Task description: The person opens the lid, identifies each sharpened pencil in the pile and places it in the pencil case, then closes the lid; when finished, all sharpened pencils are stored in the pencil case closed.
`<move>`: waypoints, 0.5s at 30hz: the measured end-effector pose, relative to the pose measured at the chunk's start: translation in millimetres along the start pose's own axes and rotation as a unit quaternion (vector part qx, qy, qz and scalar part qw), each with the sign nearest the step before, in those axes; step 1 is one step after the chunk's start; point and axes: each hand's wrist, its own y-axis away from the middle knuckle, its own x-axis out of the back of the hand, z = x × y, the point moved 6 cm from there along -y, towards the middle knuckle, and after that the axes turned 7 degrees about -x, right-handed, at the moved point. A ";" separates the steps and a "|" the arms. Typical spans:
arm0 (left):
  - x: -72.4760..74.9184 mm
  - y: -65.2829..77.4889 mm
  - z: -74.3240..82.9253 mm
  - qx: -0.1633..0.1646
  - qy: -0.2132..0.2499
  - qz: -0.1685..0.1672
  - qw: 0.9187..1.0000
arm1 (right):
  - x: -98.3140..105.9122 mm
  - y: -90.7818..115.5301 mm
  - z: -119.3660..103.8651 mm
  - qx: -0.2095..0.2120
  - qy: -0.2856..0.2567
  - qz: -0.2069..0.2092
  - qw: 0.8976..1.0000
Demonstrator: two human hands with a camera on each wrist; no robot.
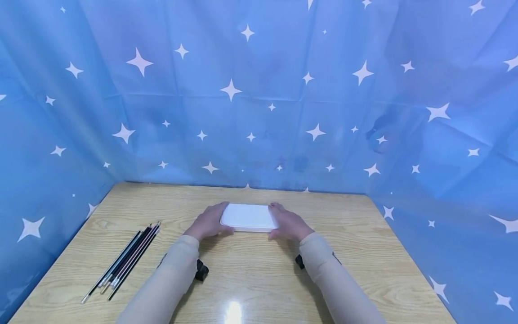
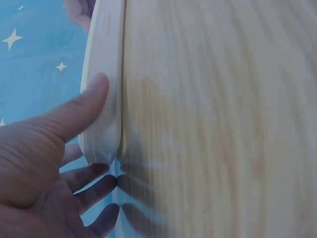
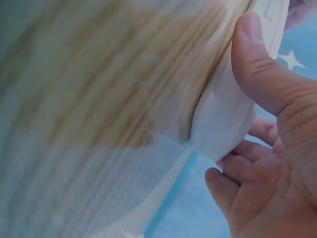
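A flat white box (image 1: 248, 217) with rounded corners lies toward the far side of the wooden table. At its left end my left hand (image 1: 210, 222) grips it, thumb along the near side. My right hand (image 1: 289, 223) holds the opposite end in much the same way. In the left wrist view, the left thumb (image 2: 96, 94) presses the side of the box (image 2: 106, 121), with the other fingers spread around its end. The right wrist view has the right thumb (image 3: 250, 47) on the box's near side (image 3: 218, 116) and fingers behind its corner.
Several dark pencils (image 1: 125, 261) lie in a loose slanted bundle on the table's left part. Bare wood-grain tabletop (image 1: 251, 279) stretches between my forearms. A blue curtain with white stars (image 1: 275, 99) hangs behind the table and along both sides.
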 end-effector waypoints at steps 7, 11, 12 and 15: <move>3.1 -1.8 -2.4 0.013 0.010 0.020 1.000 | 1.7 -5.2 -5.4 0.011 0.052 0.017 0.998; 1.3 -3.9 -8.2 0.010 0.029 0.022 0.999 | 1.8 -6.0 -6.3 0.008 0.062 0.019 0.998; 0.6 -4.4 -10.0 0.008 0.033 0.022 0.999 | 1.4 -6.0 -6.2 0.006 0.065 0.017 0.998; -1.5 -6.5 -15.2 -0.003 0.039 0.023 0.999 | -0.2 -5.8 -5.9 0.006 0.070 0.015 0.997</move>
